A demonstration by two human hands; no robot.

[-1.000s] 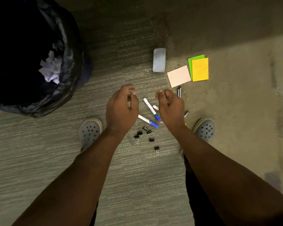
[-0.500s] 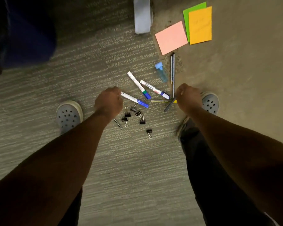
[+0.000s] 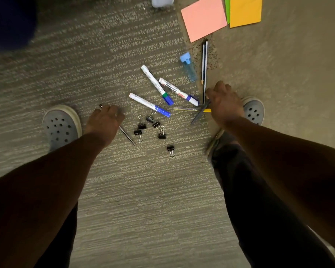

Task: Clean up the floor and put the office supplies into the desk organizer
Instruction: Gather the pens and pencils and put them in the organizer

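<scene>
Office supplies lie scattered on the carpet between my feet. My left hand (image 3: 104, 120) is down on the floor, fingers curled over a thin dark pen (image 3: 127, 135) whose ends stick out on both sides. My right hand (image 3: 224, 103) pinches the top of a grey pencil (image 3: 198, 117), which crosses a yellow pencil (image 3: 186, 109). Between the hands lie three white markers with blue caps (image 3: 150, 104) (image 3: 157, 85) (image 3: 178, 91) and several black binder clips (image 3: 153, 124). A clear tube with a blue cap (image 3: 189, 67) and two upright pencils (image 3: 204, 62) lie further out. No desk organizer is in view.
Pink (image 3: 204, 18), green (image 3: 227, 8) and orange (image 3: 245, 10) sticky notes lie at the top right. A pale object (image 3: 161, 0) is cut off at the top edge. A dark bin (image 3: 8, 22) fills the top left. My grey shoes (image 3: 61, 126) (image 3: 253, 111) flank the pile.
The view has dropped much closer to the floor. My left hand moved left from the nearest marker onto the thin dark pen. My right hand stays at the grey pencil.
</scene>
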